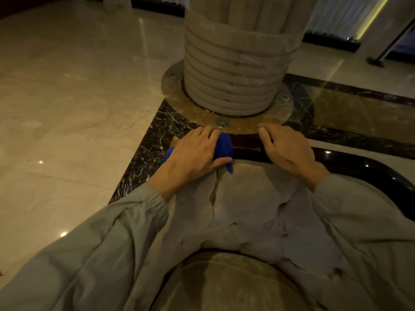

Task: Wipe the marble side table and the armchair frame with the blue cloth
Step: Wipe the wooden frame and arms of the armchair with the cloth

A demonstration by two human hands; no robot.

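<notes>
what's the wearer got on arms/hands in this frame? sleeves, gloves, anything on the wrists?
Both arms wear long, loose grey-green sleeves of a thin, creased fabric, gathered at the cuffs: left sleeve, right sleeve. The left hand and right hand are bare: no gloves. No watch, rings or bands show on the wrists or fingers. No logos or markings are visible on the sleeves.

Polished cream marble floor (74, 104) spread left of fingers, ceiling lights mirrored in it. Dark veined marble band (143, 158) inlaid beneath and beside fingers. Ribbed stone column (235, 70) seen just beyond fingers, seated on round brass plate (179, 95) fixed with screws. Yellow light strip (370, 16) and dark stand base (375, 61) placed far right, beyond fingers.
</notes>
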